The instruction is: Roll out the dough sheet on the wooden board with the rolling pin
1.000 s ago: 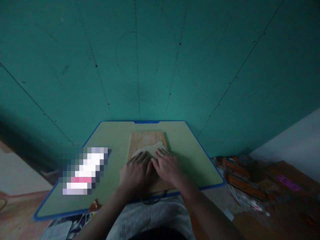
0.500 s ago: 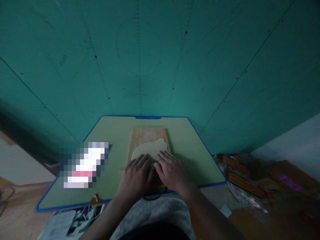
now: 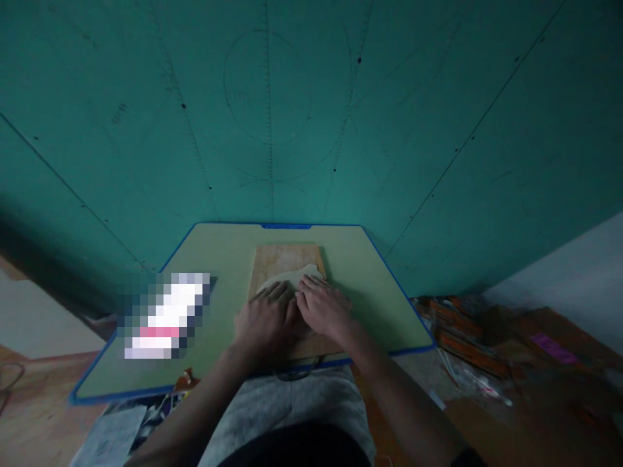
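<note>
A pale, flat sheet of dough (image 3: pixel 287 277) with an uneven edge lies on a wooden board (image 3: pixel 280 255). Over its left part rests my left hand (image 3: pixel 269 318), palm down, fingers stretched forward. My right hand (image 3: pixel 322 303) lies on the right part of the sheet in the same way, its fingers angled in toward the left hand. The two hands nearly meet in the middle. Both are open and press from above. Whatever lies beneath the palms is hidden, as is the near part of the sheet.
The board rests on a pale green table (image 3: pixel 228 253) with a blue rim, against a green wall (image 3: pixel 292 155). A pixelated bright object (image 3: pixel 170 311) is at the table's left. A dark handle (image 3: pixel 294 373) shows at the near edge. Cardboard boxes (image 3: pixel 549 331) and clutter fill the right floor.
Both hands have slid forward over the dough, away from my body, covering more of it. More of the board's near end now shows. The view has shifted slightly.
</note>
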Available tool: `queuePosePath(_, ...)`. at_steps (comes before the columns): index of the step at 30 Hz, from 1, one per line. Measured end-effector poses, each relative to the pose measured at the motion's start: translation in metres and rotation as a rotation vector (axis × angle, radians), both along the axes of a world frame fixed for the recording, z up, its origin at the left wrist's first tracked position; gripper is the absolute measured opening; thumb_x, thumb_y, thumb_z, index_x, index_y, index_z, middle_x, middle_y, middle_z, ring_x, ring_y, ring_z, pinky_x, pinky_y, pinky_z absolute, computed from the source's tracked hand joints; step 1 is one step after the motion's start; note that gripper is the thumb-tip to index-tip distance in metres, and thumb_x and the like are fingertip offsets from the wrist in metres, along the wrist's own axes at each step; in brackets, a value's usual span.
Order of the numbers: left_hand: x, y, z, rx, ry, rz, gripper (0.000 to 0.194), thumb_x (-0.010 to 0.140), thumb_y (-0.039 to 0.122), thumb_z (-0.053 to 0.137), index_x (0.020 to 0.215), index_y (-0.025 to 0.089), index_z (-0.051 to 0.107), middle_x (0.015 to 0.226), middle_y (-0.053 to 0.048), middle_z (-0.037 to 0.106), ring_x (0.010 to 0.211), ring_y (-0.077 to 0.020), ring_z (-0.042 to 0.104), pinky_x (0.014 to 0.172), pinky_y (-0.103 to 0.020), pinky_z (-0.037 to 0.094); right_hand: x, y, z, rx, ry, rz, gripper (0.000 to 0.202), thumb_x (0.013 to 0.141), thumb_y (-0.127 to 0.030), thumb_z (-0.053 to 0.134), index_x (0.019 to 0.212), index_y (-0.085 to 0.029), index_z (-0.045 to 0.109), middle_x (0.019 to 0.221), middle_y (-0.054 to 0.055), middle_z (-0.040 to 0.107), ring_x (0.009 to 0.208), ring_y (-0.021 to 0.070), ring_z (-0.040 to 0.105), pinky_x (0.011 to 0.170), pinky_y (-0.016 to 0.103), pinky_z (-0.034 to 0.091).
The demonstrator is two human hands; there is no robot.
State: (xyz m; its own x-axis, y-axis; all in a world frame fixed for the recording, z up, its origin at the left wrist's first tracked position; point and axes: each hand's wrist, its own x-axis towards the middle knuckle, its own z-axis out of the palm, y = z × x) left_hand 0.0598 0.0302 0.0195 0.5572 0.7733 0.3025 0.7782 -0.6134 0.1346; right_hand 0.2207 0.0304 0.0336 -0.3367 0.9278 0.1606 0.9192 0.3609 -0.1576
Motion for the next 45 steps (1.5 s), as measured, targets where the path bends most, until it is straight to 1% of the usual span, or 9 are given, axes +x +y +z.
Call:
queuePosePath(5, -0.002, -0.021, -0.010, -0.009, -0.094, 0.050, 0.033, 0.102, 0.030, 0.041, 0.111, 0.016, 0.070, 0.129, -0.015, 0.068, 0.125, -0.0314, 0.062, 0.102, -0.048, 0.053, 0.001, -0.024, -0.009, 0.019, 0.046, -0.028, 0.042, 0.103, -0.028, 0.037, 0.129, -0.008, 0.064, 0.140, 0.018, 0.062, 0.132, 0.0263, 0.055, 0.111, 0.040, 0.044)
queuePosePath(9, -0.002, -0.032, -0.015, 0.044, -0.118, 0.055, 0.033, 0.100, 0.031, 0.045, 0.118, 0.014, 0.068, 0.132, -0.016, 0.068, 0.123, -0.0323, 0.063, 0.099, -0.048, 0.055, 0.006, -0.034, -0.007, -0.010, 0.061, -0.007, 0.044, 0.103, -0.029, 0.039, 0.133, -0.008, 0.063, 0.143, 0.018, 0.060, 0.134, 0.0274, 0.054, 0.112, 0.042, 0.043)
queuePosePath(15, 0.002, -0.015, -0.008, 0.026, -0.064, 0.039, 0.036, 0.100, 0.035, 0.046, 0.118, 0.013, 0.069, 0.132, -0.016, 0.067, 0.124, -0.0330, 0.062, 0.106, -0.051, 0.050, 0.009, -0.023, -0.003, -0.021, 0.030, 0.046, 0.047, 0.105, -0.027, 0.031, 0.129, -0.005, 0.065, 0.140, 0.017, 0.063, 0.132, 0.0252, 0.057, 0.116, 0.039, 0.039)
queuePosePath(19, 0.003, -0.002, -0.003, -0.024, -0.017, 0.025, 0.032, 0.100, 0.028, 0.045, 0.115, 0.015, 0.070, 0.132, -0.015, 0.066, 0.125, -0.0315, 0.061, 0.104, -0.047, 0.051, 0.007, -0.014, -0.008, 0.008, 0.023, 0.021, 0.047, 0.104, -0.027, 0.034, 0.133, -0.005, 0.062, 0.143, 0.018, 0.060, 0.135, 0.0265, 0.054, 0.116, 0.040, 0.040)
queuePosePath(23, 0.004, 0.005, -0.001, -0.026, -0.028, 0.029, 0.031, 0.100, 0.026, 0.043, 0.110, 0.015, 0.071, 0.121, -0.014, 0.070, 0.118, -0.0305, 0.064, 0.101, -0.046, 0.053, 0.002, -0.003, -0.008, 0.010, 0.009, 0.025, 0.044, 0.103, -0.025, 0.035, 0.130, -0.005, 0.064, 0.142, 0.019, 0.060, 0.134, 0.0260, 0.055, 0.114, 0.040, 0.042)
queuePosePath(28, 0.003, 0.005, -0.004, 0.011, -0.049, 0.045, 0.029, 0.099, 0.026, 0.047, 0.112, 0.016, 0.071, 0.121, -0.014, 0.071, 0.115, -0.0302, 0.066, 0.096, -0.046, 0.056, 0.000, -0.001, -0.009, 0.034, 0.009, 0.000, 0.045, 0.103, -0.027, 0.035, 0.132, -0.006, 0.063, 0.143, 0.018, 0.060, 0.134, 0.0258, 0.055, 0.113, 0.038, 0.042)
queuePosePath(35, -0.004, -0.011, -0.012, 0.084, -0.087, 0.016, 0.032, 0.099, 0.026, 0.045, 0.111, 0.015, 0.072, 0.127, -0.014, 0.071, 0.120, -0.0308, 0.066, 0.095, -0.045, 0.057, -0.001, -0.023, -0.011, 0.018, 0.046, -0.029, 0.046, 0.103, -0.030, 0.038, 0.135, -0.006, 0.061, 0.145, 0.017, 0.059, 0.136, 0.0284, 0.053, 0.112, 0.041, 0.045)
queuePosePath(39, -0.007, -0.026, -0.011, 0.159, -0.105, -0.018, 0.031, 0.096, 0.025, 0.048, 0.111, 0.012, 0.071, 0.124, -0.014, 0.072, 0.116, -0.0310, 0.068, 0.093, -0.044, 0.058, 0.002, -0.044, -0.011, -0.012, 0.060, -0.039, 0.048, 0.103, -0.032, 0.038, 0.136, -0.005, 0.060, 0.147, 0.018, 0.056, 0.137, 0.0301, 0.052, 0.112, 0.043, 0.045)
queuePosePath(45, -0.010, -0.044, -0.011, 0.155, -0.133, -0.057, 0.029, 0.094, 0.024, 0.050, 0.113, 0.011, 0.068, 0.125, -0.015, 0.072, 0.115, -0.0317, 0.067, 0.092, -0.048, 0.058, 0.007, -0.067, -0.015, -0.033, 0.069, -0.028, 0.048, 0.102, -0.034, 0.041, 0.136, -0.007, 0.062, 0.147, 0.017, 0.056, 0.137, 0.0294, 0.052, 0.113, 0.044, 0.046)
